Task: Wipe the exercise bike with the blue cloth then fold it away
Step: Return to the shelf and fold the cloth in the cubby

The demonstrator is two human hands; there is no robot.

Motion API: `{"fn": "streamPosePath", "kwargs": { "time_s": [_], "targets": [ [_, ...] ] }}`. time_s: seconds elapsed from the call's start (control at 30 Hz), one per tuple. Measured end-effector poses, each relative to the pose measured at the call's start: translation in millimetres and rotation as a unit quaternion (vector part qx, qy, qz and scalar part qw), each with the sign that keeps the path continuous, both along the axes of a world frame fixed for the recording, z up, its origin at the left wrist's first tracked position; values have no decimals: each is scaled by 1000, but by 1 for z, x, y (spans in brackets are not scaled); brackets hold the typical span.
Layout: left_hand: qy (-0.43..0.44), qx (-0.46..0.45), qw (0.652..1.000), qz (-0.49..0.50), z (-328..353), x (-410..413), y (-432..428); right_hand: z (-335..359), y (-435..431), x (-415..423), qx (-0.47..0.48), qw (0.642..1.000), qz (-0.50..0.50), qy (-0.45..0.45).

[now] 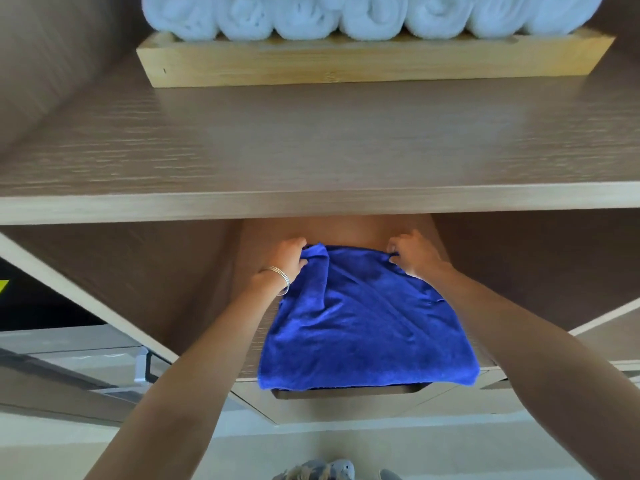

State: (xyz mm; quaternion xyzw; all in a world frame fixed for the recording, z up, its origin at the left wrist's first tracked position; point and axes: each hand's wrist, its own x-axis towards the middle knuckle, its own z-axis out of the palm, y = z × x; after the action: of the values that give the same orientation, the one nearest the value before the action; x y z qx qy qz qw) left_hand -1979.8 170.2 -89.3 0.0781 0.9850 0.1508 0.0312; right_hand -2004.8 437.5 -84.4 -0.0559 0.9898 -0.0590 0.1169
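My shoes [322, 470] show at the bottom edge, just below the cloth [363, 327]. The cloth lies flat on the lower shelf [249, 341], its near fold hanging a little over the front lip. At the cloth's far left corner my left hand [287, 261] pinches a bunched ridge of it, bangles [281, 280] on the wrist. At the far right corner my right hand [414, 254] pinches the edge, I think between thumb and fingers. Above the cloth runs the upper shelf [311, 150]; beyond, a tray [374, 60] holds rolled white towels [367, 15].
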Motion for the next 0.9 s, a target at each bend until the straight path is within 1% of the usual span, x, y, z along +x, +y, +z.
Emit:
{"fn": "streamPosePath", "kwargs": {
  "time_s": [0.07,0.13,0.27,0.3,0.37,0.47,0.57,0.63,0.7,0.73,0.8,0.83,0.87,0.9],
  "targets": [
    [14,-22,1000,2,0,0,-3,7,1,-5,-44,999,-25,7],
    [18,-66,998,2,1,0,-6,18,12,-14,-89,994,-58,4],
    [5,-126,992,33,5,-9,-10,38,45,-32,-94,985,-142,4],
    [-3,-135,990,44,7,-12,-10,38,46,-31,-88,985,-150,12],
    [-16,-143,987,69,10,-19,-10,32,32,-24,-86,988,-121,35],
    [-18,-127,986,105,12,-25,-7,19,2,0,-79,993,-38,81],
    [-21,-92,983,155,11,-23,-6,10,-9,26,-80,991,-4,109],
    [-31,-27,979,201,12,-19,-7,4,-4,39,-71,992,-1,104],
    [-31,24,973,225,15,-16,-9,-1,7,46,-33,997,3,67],
    [-20,27,974,224,17,-14,-9,-2,13,48,-9,999,12,42],
    [43,-4,979,197,19,-6,-6,-4,21,49,4,999,32,-2],
    [80,-13,982,171,18,-1,-2,-4,24,49,-8,999,36,-12],
    [99,-11,987,129,16,4,2,-5,25,49,-22,999,36,-20],
    [93,-2,993,71,11,9,7,-6,26,49,-33,998,35,-28]
  ]
}}
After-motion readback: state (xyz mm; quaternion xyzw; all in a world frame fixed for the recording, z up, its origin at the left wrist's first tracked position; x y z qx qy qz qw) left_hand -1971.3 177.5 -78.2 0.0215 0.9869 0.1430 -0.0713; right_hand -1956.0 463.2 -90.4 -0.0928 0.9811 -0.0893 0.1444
